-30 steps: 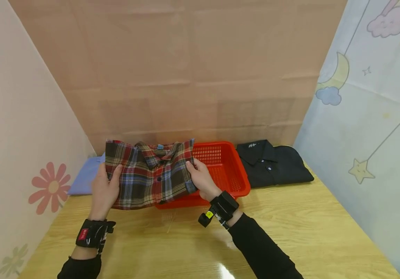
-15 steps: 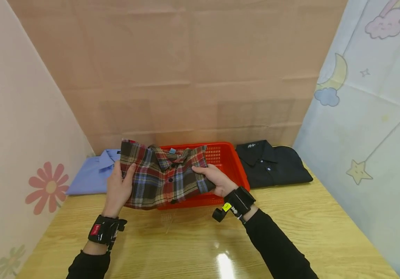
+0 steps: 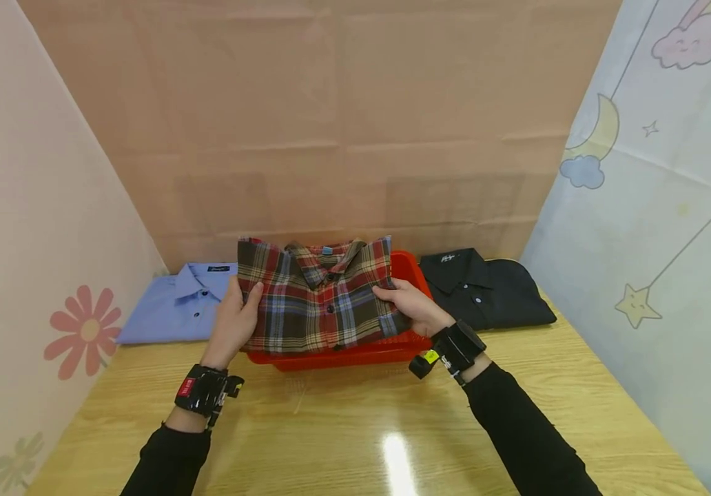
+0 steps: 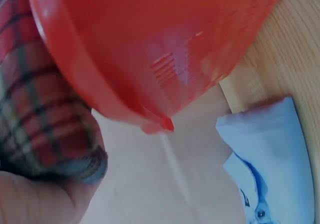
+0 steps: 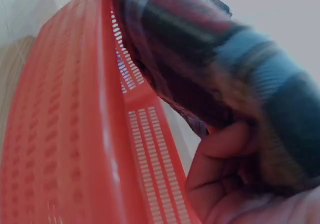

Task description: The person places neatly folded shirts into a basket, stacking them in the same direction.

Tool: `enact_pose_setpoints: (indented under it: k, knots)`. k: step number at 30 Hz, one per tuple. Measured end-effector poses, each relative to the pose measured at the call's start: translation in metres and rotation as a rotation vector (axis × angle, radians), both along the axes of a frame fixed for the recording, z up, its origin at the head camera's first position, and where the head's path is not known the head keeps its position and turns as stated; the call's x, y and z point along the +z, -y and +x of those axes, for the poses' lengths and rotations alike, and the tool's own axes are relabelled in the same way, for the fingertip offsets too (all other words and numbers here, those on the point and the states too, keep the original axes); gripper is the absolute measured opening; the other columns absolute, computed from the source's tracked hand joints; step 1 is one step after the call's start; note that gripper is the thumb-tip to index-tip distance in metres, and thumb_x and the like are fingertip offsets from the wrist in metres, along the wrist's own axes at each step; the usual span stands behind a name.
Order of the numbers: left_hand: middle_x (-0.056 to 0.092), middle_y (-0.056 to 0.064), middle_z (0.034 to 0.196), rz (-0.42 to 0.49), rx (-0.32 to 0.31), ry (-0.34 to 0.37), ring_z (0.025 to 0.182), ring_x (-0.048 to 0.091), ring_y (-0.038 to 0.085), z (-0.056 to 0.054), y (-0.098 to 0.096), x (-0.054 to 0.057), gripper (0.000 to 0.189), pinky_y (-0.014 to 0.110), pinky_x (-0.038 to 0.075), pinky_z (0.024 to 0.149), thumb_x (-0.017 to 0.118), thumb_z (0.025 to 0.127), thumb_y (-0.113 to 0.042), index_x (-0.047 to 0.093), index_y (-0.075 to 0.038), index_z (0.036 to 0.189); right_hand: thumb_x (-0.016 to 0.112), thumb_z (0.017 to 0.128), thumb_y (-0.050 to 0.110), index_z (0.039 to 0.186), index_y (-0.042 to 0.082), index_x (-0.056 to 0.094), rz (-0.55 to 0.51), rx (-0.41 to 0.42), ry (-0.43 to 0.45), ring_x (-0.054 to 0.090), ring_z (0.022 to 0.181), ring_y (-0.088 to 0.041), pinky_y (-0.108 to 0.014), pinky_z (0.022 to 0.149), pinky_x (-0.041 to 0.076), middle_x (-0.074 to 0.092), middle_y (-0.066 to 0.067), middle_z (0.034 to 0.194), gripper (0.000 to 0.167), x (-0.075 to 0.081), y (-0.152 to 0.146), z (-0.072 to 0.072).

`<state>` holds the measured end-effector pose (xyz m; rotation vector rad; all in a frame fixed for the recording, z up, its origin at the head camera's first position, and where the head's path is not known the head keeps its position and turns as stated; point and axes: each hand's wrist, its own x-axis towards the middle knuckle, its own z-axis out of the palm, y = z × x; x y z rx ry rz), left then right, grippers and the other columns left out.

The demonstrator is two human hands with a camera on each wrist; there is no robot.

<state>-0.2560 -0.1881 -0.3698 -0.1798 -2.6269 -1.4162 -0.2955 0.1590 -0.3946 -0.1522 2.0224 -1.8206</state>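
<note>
A folded plaid shirt (image 3: 306, 313) in red, brown and blue is held up over the red plastic basket (image 3: 343, 359), collar toward the back. My left hand (image 3: 231, 320) grips its left edge, thumb on top. On the opposite edge my right hand (image 3: 414, 306) holds on, thumb over the cloth and fingers curled beneath, as the right wrist view shows. The shirt covers most of the basket's opening. In the left wrist view the basket wall (image 4: 150, 44) lies close beside the shirt's folded edge (image 4: 45, 94).
Left of the basket lies a folded light blue shirt (image 3: 169, 310). To its right is a folded black shirt (image 3: 488, 293). All stand on a wooden table (image 3: 331, 434) between a brown back wall (image 3: 331, 124) and patterned side walls.
Both hands have carried the plaid shirt to the right, from the basket's left side to over it. The shirt is now more level, and more of the blue shirt shows.
</note>
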Motion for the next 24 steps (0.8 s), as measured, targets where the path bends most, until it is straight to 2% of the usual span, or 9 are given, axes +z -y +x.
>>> enact_pose_setpoints:
  k: [3,4,6,8,10,13,16,22,24]
  knots:
    - [0.005,0.02,0.164,0.038,-0.084,0.049,0.15,0.01,0.037,-0.003,-0.002,0.0,0.069,0.058,0.02,0.117,0.034,0.107,-0.038,-0.004,-0.008,0.157,0.056,0.1,0.038,0.158,0.014,-0.009,0.031,-0.004,-0.001,0.049,0.111,-0.029,-0.049,0.094,0.045,0.006,-0.018,0.162,0.09,0.0,-0.008,-0.007]
    - [0.002,0.018,0.164,0.05,-0.11,0.069,0.151,0.006,0.035,-0.005,-0.002,0.0,0.069,0.057,0.016,0.118,0.034,0.107,-0.035,-0.006,-0.009,0.157,0.053,0.102,0.033,0.158,0.01,-0.007,0.055,-0.017,-0.008,0.05,0.104,-0.026,-0.046,0.092,0.045,0.012,-0.02,0.16,0.085,0.012,-0.006,0.001]
    - [-0.005,0.015,0.165,0.067,-0.153,0.106,0.152,0.001,0.032,-0.007,-0.004,0.001,0.071,0.056,0.011,0.12,0.035,0.107,-0.029,-0.012,-0.011,0.156,0.048,0.104,0.024,0.157,0.002,0.004,0.068,-0.002,-0.049,0.051,0.092,-0.022,-0.041,0.085,0.046,0.027,-0.026,0.15,0.072,0.021,-0.008,0.006]
    - [-0.006,0.014,0.165,0.06,-0.175,0.128,0.152,0.001,0.032,-0.009,-0.006,0.001,0.074,0.056,0.01,0.12,0.037,0.106,-0.025,-0.016,-0.012,0.156,0.045,0.105,0.017,0.156,0.0,0.011,0.065,0.007,-0.069,0.054,0.095,-0.024,-0.038,0.084,0.048,0.032,-0.028,0.147,0.063,0.028,-0.011,0.009]
    - [-0.004,0.014,0.165,0.05,-0.187,0.141,0.151,0.004,0.033,-0.012,-0.009,0.0,0.074,0.057,0.01,0.12,0.038,0.105,-0.023,-0.015,-0.012,0.156,0.043,0.105,0.011,0.154,0.0,0.018,0.048,0.03,-0.083,0.055,0.112,-0.032,-0.039,0.092,0.049,0.036,-0.028,0.147,0.055,0.032,-0.014,0.01]
    - [0.009,0.017,0.164,0.02,-0.203,0.136,0.149,0.015,0.037,-0.015,-0.013,-0.003,0.072,0.057,0.017,0.118,0.041,0.104,-0.021,-0.006,-0.012,0.158,0.042,0.104,0.005,0.153,0.0,0.02,0.059,0.044,-0.1,0.043,0.132,-0.041,-0.042,0.104,0.044,0.033,-0.026,0.15,0.054,0.033,-0.02,0.007]
    - [0.017,0.02,0.161,-0.04,-0.215,0.128,0.147,0.021,0.039,-0.02,-0.017,-0.008,0.07,0.057,0.021,0.117,0.044,0.104,-0.022,-0.001,-0.008,0.157,0.04,0.104,0.002,0.15,-0.004,0.026,0.111,0.055,-0.136,0.043,0.13,-0.041,-0.044,0.106,0.042,0.038,-0.027,0.145,0.049,0.032,-0.026,0.003]
    - [0.04,0.028,0.147,-0.217,-0.209,0.093,0.135,0.042,0.043,-0.028,-0.022,-0.016,0.064,0.057,0.033,0.112,0.049,0.103,-0.023,0.015,0.002,0.152,0.038,0.104,0.001,0.142,-0.007,0.035,0.214,0.097,-0.149,0.054,0.111,-0.038,-0.042,0.091,0.047,0.046,-0.029,0.133,0.039,0.026,-0.028,-0.003]
    - [0.047,0.029,0.141,-0.26,-0.21,0.07,0.128,0.049,0.044,-0.03,-0.023,-0.018,0.058,0.057,0.037,0.108,0.05,0.102,-0.021,0.022,0.003,0.147,0.039,0.103,0.0,0.145,-0.009,0.03,0.282,0.117,-0.145,0.048,0.123,-0.041,-0.043,0.093,0.046,0.039,-0.031,0.143,0.044,0.024,-0.027,-0.004]
